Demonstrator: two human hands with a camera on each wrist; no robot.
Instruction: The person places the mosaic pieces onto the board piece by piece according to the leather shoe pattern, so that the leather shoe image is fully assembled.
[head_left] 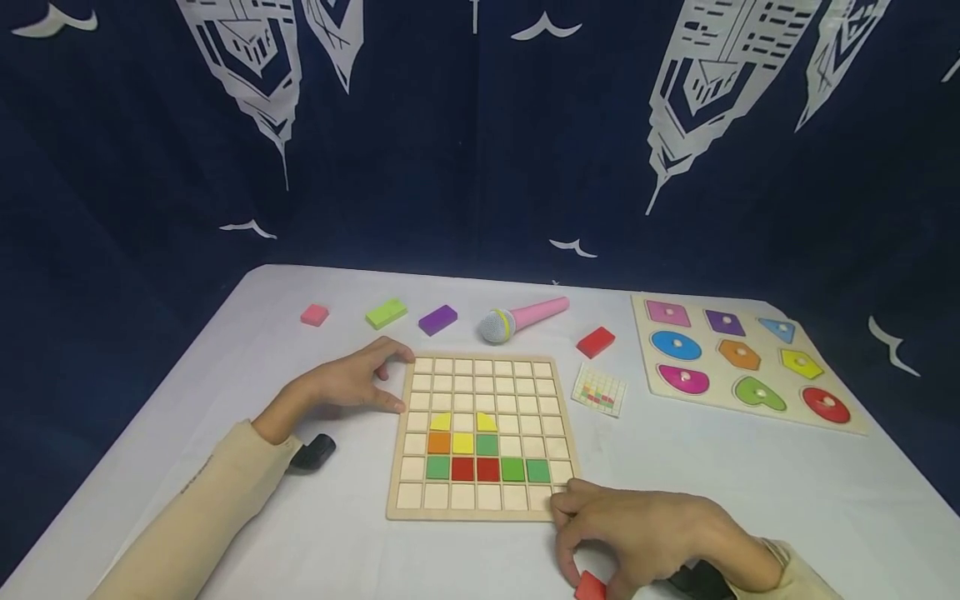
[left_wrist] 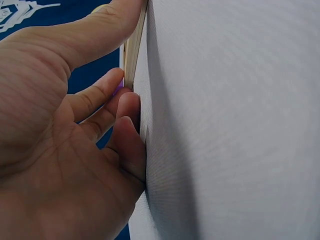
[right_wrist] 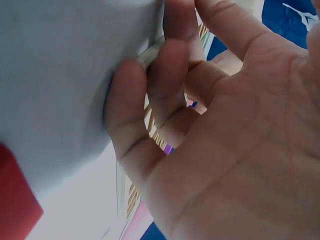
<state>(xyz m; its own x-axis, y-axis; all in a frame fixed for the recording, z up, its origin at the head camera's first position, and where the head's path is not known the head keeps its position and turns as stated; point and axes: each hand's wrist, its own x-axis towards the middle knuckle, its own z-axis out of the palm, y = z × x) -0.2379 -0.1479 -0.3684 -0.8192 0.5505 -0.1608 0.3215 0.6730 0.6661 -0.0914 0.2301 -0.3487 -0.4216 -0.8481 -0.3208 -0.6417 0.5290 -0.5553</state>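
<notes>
A person's left hand rested against the far left corner of a wooden grid board on a white table, thumb and fingers fairly straight along the board's edge and gripping nothing. The right hand lay at the board's near right corner, fingers bent down onto the table, fingertips touching the board's rim. A small red block sat just beside that hand's thumb at the table's near edge; whether the thumb touched it could not be told.

The board held a partial pattern of coloured tiles set into its middle and lower squares. It appeared thin, stiff and light, likely to slide on the smooth table unless steadied at opposite corners, as both hands seemed to do. The tiles looked small, hard and smooth, best pinched by their edges between thumb and forefinger, and liable to slip from their squares if the board tilted.

Beyond lay a pattern card, a toy microphone, loose blocks in pink, green, purple and red, and a shape puzzle.
</notes>
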